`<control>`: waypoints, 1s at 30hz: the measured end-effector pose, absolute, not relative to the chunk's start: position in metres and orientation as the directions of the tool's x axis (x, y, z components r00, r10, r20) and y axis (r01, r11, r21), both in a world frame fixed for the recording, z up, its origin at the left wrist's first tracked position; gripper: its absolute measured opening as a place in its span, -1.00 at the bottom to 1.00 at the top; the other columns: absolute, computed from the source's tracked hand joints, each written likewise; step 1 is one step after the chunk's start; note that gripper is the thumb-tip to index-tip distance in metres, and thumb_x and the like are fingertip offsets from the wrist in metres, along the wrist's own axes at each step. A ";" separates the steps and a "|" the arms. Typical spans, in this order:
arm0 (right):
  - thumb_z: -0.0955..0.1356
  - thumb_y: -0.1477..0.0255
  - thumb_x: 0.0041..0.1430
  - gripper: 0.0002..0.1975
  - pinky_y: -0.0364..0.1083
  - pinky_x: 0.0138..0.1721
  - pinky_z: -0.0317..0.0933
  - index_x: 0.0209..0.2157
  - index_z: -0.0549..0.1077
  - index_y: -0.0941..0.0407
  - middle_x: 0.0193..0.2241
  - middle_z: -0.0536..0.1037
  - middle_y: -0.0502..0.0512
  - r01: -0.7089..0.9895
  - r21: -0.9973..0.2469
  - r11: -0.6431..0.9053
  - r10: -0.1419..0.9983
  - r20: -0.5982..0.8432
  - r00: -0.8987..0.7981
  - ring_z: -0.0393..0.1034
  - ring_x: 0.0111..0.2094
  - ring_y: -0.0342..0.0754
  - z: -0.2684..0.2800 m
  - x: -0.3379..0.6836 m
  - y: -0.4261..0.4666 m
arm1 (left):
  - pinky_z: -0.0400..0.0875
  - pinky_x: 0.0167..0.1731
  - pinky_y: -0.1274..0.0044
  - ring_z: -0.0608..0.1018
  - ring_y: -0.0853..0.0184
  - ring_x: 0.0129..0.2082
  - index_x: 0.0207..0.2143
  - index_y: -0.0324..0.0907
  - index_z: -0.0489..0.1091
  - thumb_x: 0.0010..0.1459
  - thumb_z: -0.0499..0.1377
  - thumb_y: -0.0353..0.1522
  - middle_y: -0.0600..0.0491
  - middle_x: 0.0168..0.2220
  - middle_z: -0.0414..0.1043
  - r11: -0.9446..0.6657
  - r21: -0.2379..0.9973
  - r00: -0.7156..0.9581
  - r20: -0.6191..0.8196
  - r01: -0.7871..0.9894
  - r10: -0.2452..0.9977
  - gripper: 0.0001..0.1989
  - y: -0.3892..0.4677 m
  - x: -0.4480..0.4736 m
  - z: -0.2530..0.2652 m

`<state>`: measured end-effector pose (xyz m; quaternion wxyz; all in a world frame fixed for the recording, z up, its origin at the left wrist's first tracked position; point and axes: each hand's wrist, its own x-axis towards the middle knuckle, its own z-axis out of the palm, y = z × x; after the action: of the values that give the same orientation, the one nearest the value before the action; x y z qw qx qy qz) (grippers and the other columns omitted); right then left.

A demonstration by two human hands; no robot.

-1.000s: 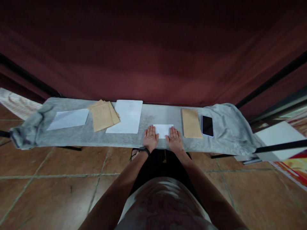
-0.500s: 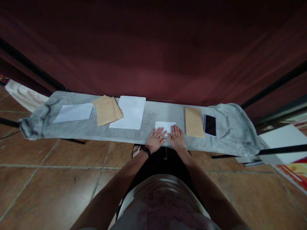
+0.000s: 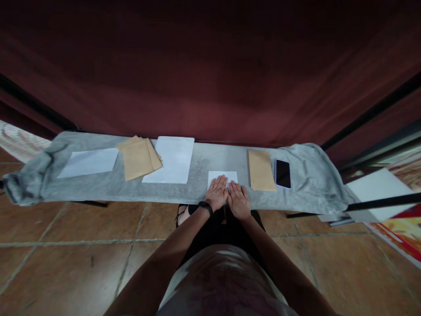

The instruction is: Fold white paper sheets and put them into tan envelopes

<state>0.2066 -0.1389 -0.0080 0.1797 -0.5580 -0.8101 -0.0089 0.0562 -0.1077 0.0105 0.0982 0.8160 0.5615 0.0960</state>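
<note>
A small folded sheet of white paper [image 3: 222,176] lies flat near the front edge of the cloth-covered table [image 3: 204,160]. My left hand [image 3: 217,192], with a dark band at the wrist, rests on its left and middle part, fingers stretched out. Beside it, my right hand [image 3: 238,199] lies flat with its fingertips on the paper's right part. The two hands are close together and cover the paper's lower part. To the right is a stack of brown envelopes [image 3: 262,170], apart from my right hand.
A phone [image 3: 283,174] lies right of the envelope stack. On the left are large white sheets [image 3: 176,160], several fanned brown envelopes [image 3: 138,160] partly over them, and another white paper [image 3: 88,162]. A dark red curtain [image 3: 210,105] hangs behind the table.
My hands have come closer together on the paper, the left one sliding toward its middle. The view has shifted slightly, so everything on the table appears farther left.
</note>
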 end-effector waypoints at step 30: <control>0.19 0.34 0.41 -0.49 0.16 0.35 -0.07 0.32 0.23 0.19 0.31 0.30 0.22 0.912 -0.186 0.366 0.895 0.339 -0.290 0.20 0.30 0.10 -0.006 0.208 -0.139 | 0.30 0.14 0.33 0.42 0.11 0.16 0.02 -0.24 0.45 0.13 0.08 -0.47 -0.12 0.02 0.53 0.119 0.375 -0.085 -0.104 0.919 0.991 -0.60 -0.036 0.022 0.043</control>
<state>0.2076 -0.1387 -0.0056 0.1963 -0.5626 -0.8028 -0.0214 0.0220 -0.0356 0.0426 0.1673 0.6552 0.7289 0.1071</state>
